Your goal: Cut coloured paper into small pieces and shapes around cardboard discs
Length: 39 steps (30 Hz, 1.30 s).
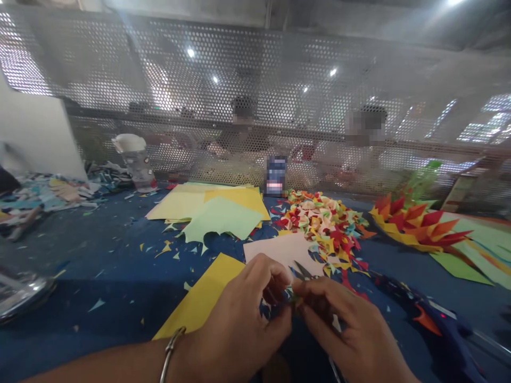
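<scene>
Both my hands meet at the lower middle, fingertips pinched together. My left hand (243, 314), with a bangle at the wrist, and my right hand (351, 324) close on a small green piece of paper (295, 299), mostly hidden by the fingers. The dark blades of scissors (302, 270) show just beyond the fingertips; whether my right hand also holds them I cannot tell. Under and past my hands lie a pale pink sheet (275, 250) with a cut edge and a yellow sheet (199, 292).
Yellow sheets (175, 205) and a scalloped light green sheet (223, 218) lie ahead. Right of them is a heap of paper cut-outs (319, 213). Farther right are a red-orange paper flower (423, 223) and a glue gun (435, 314). A bottle (138, 165) and phone (276, 175) stand before a perforated screen (179, 80).
</scene>
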Tool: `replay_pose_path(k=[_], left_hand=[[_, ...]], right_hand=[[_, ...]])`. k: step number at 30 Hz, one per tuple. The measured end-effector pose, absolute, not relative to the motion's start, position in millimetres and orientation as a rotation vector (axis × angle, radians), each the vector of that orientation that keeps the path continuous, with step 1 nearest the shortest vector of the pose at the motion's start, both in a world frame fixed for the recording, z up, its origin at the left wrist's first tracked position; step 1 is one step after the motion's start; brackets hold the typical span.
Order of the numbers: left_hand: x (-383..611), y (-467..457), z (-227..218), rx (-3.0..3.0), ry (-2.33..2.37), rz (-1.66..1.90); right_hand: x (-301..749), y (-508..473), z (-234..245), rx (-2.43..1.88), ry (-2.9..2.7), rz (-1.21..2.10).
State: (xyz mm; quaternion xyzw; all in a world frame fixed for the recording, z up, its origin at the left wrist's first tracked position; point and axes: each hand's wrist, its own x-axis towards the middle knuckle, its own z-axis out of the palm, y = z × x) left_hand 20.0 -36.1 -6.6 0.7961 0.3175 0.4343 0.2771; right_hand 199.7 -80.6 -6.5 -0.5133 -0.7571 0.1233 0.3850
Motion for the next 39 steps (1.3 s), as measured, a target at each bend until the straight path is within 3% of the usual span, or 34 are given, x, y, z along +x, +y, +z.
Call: replay_pose_path(k=[21, 39], left_hand=[[18.9, -33.0, -6.0, 2.246, 0.959, 1.018], [12.8, -32.1, -4.0, 2.442, 0.659, 1.183]], right_hand=[[201.1, -81.6, -6.2, -1.274, -1.952, 0.315], [203.9, -83.5, -3.0, -1.295, -1.954, 0.360]])
